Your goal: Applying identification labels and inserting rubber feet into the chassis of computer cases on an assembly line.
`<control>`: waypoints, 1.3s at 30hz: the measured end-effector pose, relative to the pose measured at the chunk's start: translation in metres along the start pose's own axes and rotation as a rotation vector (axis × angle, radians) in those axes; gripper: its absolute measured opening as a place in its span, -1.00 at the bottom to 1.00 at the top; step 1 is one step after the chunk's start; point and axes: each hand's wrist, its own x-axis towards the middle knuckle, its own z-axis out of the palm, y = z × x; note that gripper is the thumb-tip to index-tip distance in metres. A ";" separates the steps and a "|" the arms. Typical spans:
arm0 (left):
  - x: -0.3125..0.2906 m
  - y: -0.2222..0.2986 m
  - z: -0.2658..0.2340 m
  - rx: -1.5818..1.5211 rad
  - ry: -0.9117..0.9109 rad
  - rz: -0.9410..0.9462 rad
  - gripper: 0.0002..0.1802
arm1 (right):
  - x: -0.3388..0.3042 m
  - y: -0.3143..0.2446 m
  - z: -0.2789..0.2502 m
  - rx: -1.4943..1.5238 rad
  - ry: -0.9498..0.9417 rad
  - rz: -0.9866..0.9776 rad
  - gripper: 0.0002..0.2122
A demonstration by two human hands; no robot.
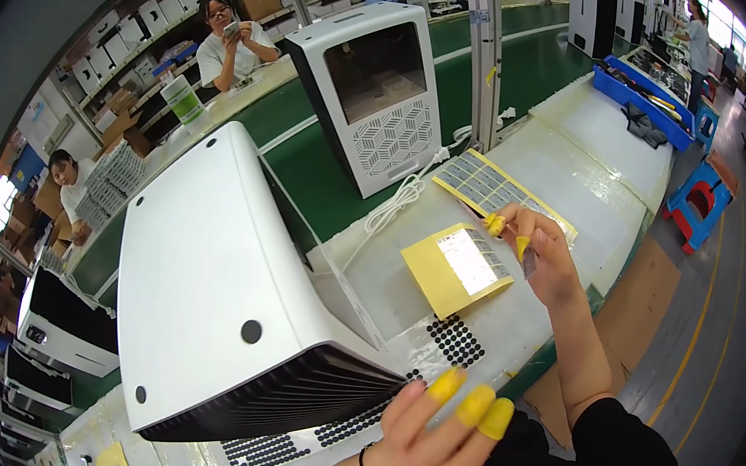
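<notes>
At your right hand (544, 251), the fingers curl around a gap, a small grey label (529, 262) at one fingertip; whether pinched or stuck, I can't tell. Your left hand's (424, 446) fingers stand loosely parted. From your right hand, the yellow label sheet (456, 270) lies between eight and nine o'clock; from your left, black dots (455, 340) sit at twelve, the white appliance (211, 279) at ten.

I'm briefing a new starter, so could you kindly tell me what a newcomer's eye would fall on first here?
Probably the big white housing, which fills the left-centre with round black pads near its corners. Next come the bright yellow finger covers on the left hand, at the lower centre. Farther right, the right hand is raised beside a yellow-backed label sheet.
</notes>
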 end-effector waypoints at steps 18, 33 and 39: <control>0.006 -0.017 0.016 -0.380 0.061 -0.630 -0.74 | -0.023 -0.035 0.088 0.365 -0.001 -0.003 -0.37; 0.009 -0.005 -0.058 0.021 0.087 -0.088 -0.71 | -0.001 -0.050 0.085 -0.269 0.179 -0.670 -0.60; 0.033 -0.069 -0.155 0.467 0.587 -0.626 -0.53 | 0.049 -0.013 0.078 -0.177 0.436 -0.227 -0.64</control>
